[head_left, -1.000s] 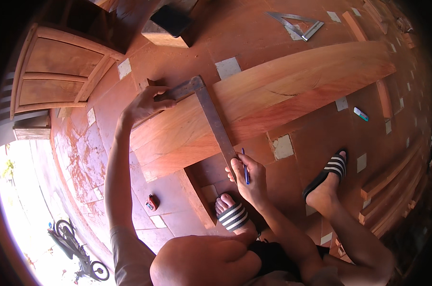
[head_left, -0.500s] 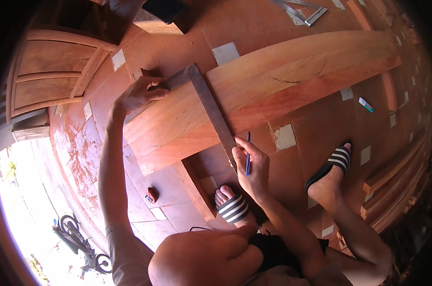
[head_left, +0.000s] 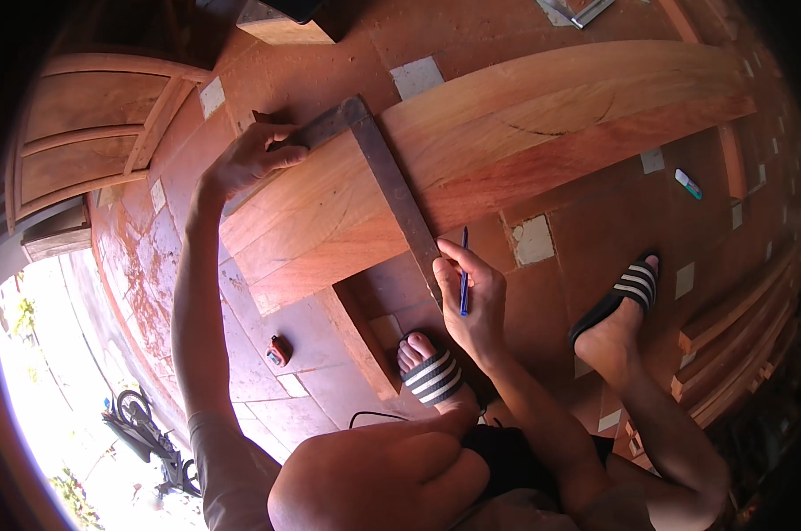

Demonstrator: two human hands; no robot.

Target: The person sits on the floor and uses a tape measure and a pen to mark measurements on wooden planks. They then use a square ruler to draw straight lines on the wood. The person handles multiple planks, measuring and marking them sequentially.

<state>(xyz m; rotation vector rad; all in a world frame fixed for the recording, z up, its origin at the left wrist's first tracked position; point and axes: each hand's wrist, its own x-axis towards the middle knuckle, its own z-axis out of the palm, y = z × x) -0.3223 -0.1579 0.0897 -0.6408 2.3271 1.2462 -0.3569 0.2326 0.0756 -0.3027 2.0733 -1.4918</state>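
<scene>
1. Here's the thick wooden board (head_left: 506, 124), lying raised off the tiled floor (head_left: 524, 327), a wooden support (head_left: 356, 341) showing beneath its left part.
2. Across it goes the dark L-shaped square (head_left: 391, 181)! Its long arm crosses the board and juts past the near edge; its short arm runs along the far edge.
3. The left hand (head_left: 250, 161) is up at that short arm, thumb and fingers bent around it; how firmly they press, I cannot tell.
4. And the right hand (head_left: 475, 305): fingers pinching the near end of the long arm, with a blue pen (head_left: 465, 274) tucked in the same grasp, clear of the wood.
5. My call: this is the lining-up step, ahead of marking. The next move calls for a steady square, its short arm snug to the edge, and the pen freed to meet the blade.
</scene>
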